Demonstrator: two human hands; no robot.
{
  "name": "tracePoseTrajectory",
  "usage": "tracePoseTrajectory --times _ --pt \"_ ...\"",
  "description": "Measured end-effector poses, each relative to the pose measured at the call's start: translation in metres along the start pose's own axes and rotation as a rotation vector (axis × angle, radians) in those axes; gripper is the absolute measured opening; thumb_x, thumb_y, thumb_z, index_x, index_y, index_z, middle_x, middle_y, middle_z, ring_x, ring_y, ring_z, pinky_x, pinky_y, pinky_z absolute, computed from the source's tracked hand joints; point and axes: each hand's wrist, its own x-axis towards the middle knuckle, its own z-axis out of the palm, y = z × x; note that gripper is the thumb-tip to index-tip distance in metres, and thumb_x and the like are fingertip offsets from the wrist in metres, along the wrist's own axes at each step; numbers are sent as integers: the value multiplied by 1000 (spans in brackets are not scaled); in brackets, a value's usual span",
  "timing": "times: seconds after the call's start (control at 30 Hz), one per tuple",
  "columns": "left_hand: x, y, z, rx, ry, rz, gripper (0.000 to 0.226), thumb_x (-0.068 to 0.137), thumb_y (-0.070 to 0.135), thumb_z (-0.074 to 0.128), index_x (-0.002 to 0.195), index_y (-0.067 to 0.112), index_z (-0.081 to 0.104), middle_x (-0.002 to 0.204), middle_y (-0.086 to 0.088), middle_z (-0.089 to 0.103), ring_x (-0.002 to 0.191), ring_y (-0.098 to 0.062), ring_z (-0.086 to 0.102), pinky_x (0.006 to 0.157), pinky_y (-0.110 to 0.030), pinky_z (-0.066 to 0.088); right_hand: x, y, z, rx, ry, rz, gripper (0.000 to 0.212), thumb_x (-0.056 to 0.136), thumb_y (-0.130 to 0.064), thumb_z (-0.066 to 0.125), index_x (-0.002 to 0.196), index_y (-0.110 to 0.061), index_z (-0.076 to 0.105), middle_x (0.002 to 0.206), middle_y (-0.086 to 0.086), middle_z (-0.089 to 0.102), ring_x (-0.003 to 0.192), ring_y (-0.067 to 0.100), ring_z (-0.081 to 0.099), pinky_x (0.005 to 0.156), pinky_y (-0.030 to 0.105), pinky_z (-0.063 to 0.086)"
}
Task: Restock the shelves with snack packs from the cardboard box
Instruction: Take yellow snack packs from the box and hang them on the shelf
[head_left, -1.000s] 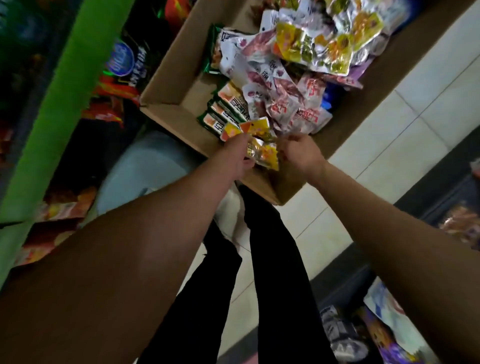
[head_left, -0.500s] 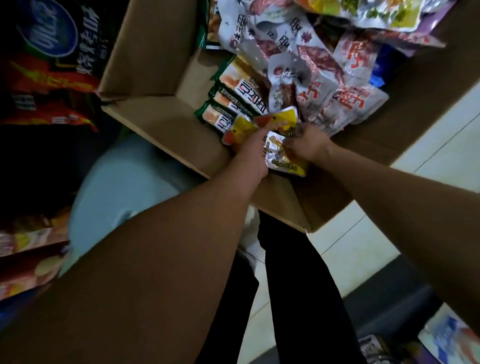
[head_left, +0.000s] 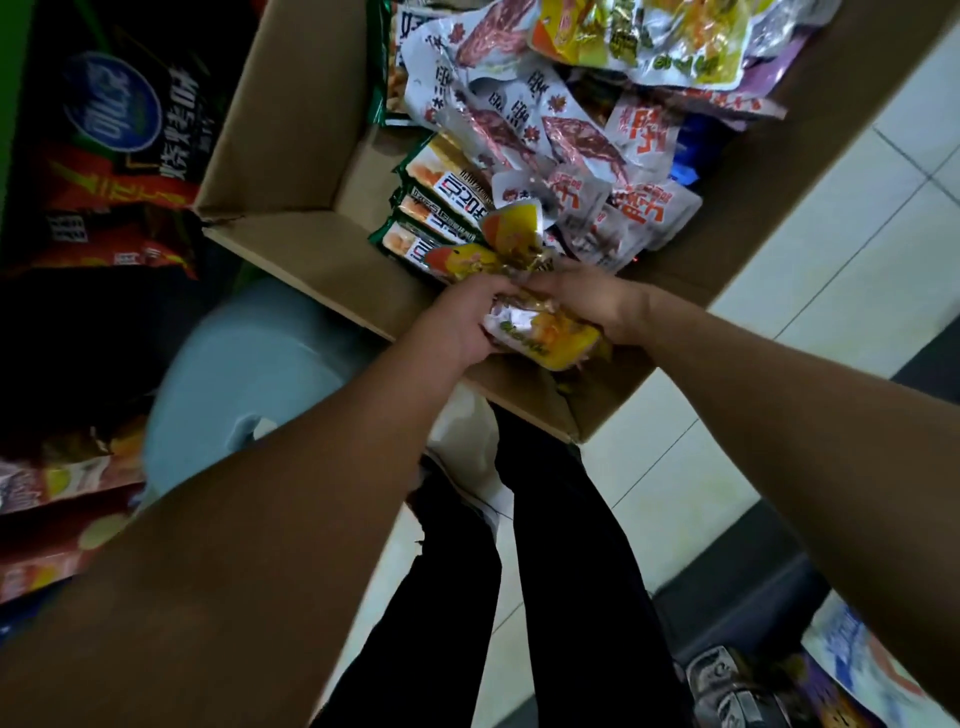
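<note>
At the near edge of the box (head_left: 291, 171), a small bundle of yellow packs (head_left: 545, 332) sits between both hands, just above the cardboard rim. The left hand (head_left: 457, 322) curls around the bundle's left end, its fingers wrapped under the foil; the right hand (head_left: 587, 301) clamps the top and right end, fingers bent over the packs. Two more yellow packs (head_left: 498, 244) stick up just beyond the knuckles, touching the bundle or very nearly so.

These packs look light, soft and crinkly, with glossy film that is likely to slide pack on pack. A loose stack would probably fan out, so holding both ends and squeezing the flat faces together seems the safest hold; pinching a sealed edge alone might let the others slip.

Beside them lie green-edged packs (head_left: 447, 208) in a row, and further in a heap of white and red packs (head_left: 545, 130) under larger yellow bags (head_left: 639, 41). Dark snack bags (head_left: 119, 150) fill the shelf at left; a grey stool (head_left: 249, 374) stands below the box, over a pale tiled floor (head_left: 841, 249).
</note>
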Motion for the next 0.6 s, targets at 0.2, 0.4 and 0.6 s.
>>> tracePoseTrajectory --times 0.2,0.4,0.6 --pt "-18 18 -26 106 26 121 12 90 28 69 89 17 73 91 -6 78 70 -24 74 65 -45 64 -19 -16 7 9 -124 1 29 85 -39 76 111 -31 67 105 -2 78 99 19 75 90 38 59" --pt "-73 29 -20 -27 -60 257 32 92 42 66 113 17 72 105 -8 78 97 -29 75 83 -53 61 -66 -50 9 85 -107 -3 41 83 -37 78 120 -25 63 103 4 78 92 23 76 72 32 61" --pt "-178 30 -12 -59 -315 424 21 82 23 69 100 15 78 109 -4 77 98 -15 73 93 -32 55 -159 -101 22 75 104 -151 76 76 -49 82 138 -16 54 122 10 71 105 28 72 95 47 56"
